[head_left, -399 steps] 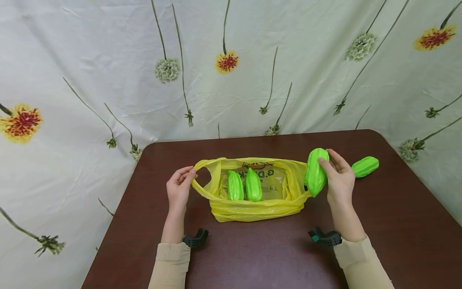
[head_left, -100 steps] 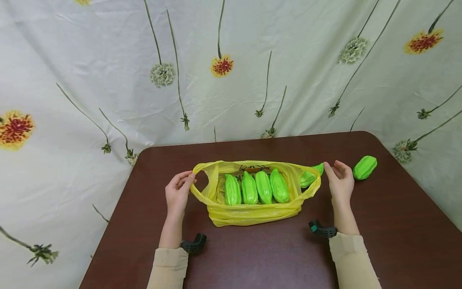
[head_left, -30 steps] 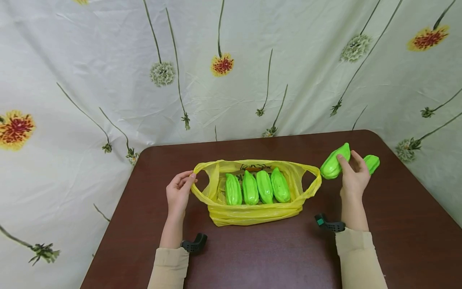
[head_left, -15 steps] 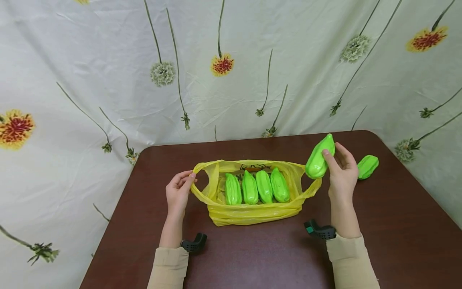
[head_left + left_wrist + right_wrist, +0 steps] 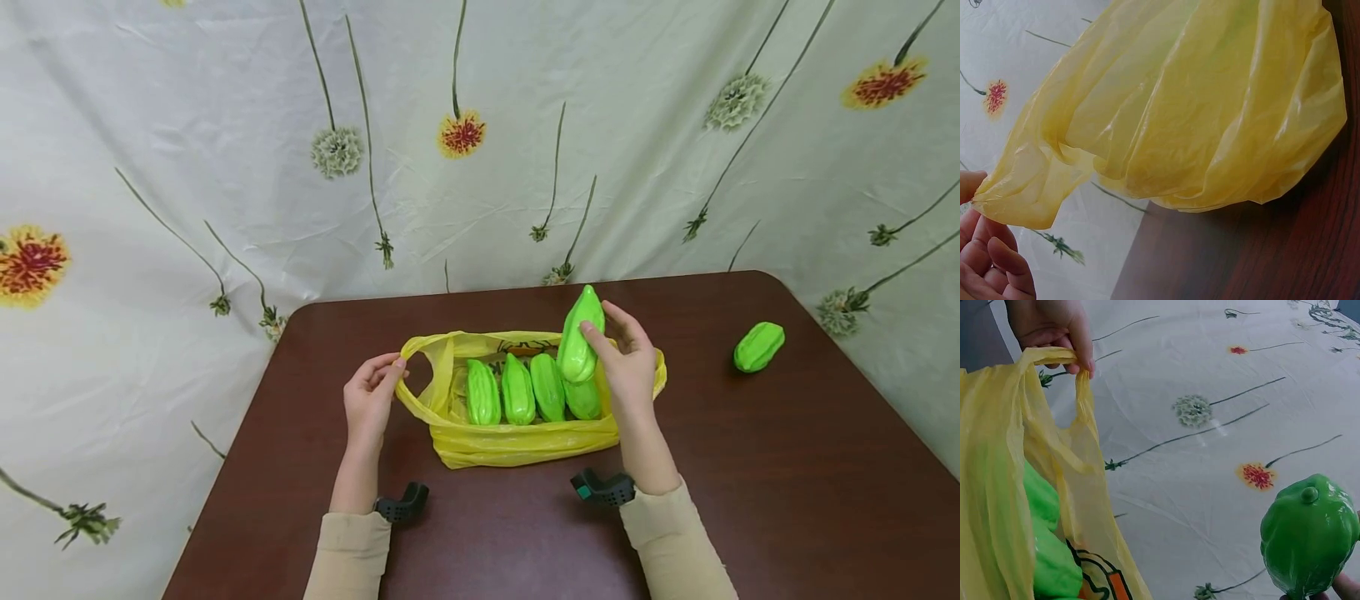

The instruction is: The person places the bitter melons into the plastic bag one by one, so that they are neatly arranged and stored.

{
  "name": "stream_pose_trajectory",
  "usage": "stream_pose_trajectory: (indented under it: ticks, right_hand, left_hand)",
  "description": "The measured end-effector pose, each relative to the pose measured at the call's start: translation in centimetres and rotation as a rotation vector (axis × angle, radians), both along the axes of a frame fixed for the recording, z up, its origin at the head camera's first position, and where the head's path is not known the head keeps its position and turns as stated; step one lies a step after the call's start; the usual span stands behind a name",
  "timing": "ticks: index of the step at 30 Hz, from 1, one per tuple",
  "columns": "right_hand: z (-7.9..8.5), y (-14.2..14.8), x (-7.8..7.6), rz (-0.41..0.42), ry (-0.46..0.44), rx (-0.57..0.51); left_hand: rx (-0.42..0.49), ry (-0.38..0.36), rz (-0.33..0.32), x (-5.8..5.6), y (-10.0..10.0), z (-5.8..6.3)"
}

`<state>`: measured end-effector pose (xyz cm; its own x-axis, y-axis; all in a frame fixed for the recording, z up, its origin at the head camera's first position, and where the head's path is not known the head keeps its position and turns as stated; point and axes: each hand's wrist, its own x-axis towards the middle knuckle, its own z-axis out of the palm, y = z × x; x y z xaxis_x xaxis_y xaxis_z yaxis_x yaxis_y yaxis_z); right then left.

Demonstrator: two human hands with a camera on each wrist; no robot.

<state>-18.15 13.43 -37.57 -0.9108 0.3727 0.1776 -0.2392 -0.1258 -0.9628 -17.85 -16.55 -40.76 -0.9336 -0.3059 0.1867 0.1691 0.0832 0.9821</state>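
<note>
My left hand (image 5: pixel 369 398) pinches the left handle of a yellow plastic bag (image 5: pixel 495 450), also filling much of the left wrist view. The bag's mouth gapes, and several glossy green ribbed gourds (image 5: pixel 483 393) lie side by side inside. Over the bag's right part, my right hand (image 5: pixel 628 367) grips another such gourd (image 5: pixel 581 337) between thumb and fingers, pointed tip up. This held gourd (image 5: pixel 1310 534) shows end-on in the right wrist view, most of the fingers hidden. It overlaps the rightmost gourd in the bag as seen from the head.
One more green gourd (image 5: pixel 759 347) lies on the dark brown table (image 5: pixel 825 467), to the right of the bag. A white flower-patterned cloth (image 5: pixel 510 200) hangs behind the table. Each wrist wears a black band with a camera.
Over the last second my right hand has carried the gourd left from the table's right side to above the bag. Earlier, only two gourds showed inside it. My left hand keeps its pinch.
</note>
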Motion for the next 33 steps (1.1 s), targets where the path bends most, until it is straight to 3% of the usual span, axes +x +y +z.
stream_pose_trajectory:
  ticks: [14, 19, 28, 33]
  right_hand:
    - [-2.1, -4.3, -0.5, 0.168, -0.052, 0.06]
    - [-3.4, -5.1, -1.0, 0.199, -0.06, 0.071]
    - [-5.6, -6.4, -1.6, 0.24, -0.072, 0.188]
    - [-6.0, -6.8, -1.5, 0.244, -0.083, 0.217]
  left_hand:
    - [-0.011, -0.002, -0.002, 0.1, 0.0, 0.0]
    - [-0.001, -0.006, -0.004, 0.0, 0.0, 0.1]
    - [-0.016, -0.014, 0.004, 0.1, 0.0, 0.2]
    - [-0.009, -0.018, 0.005, 0.2, 0.0, 0.2]
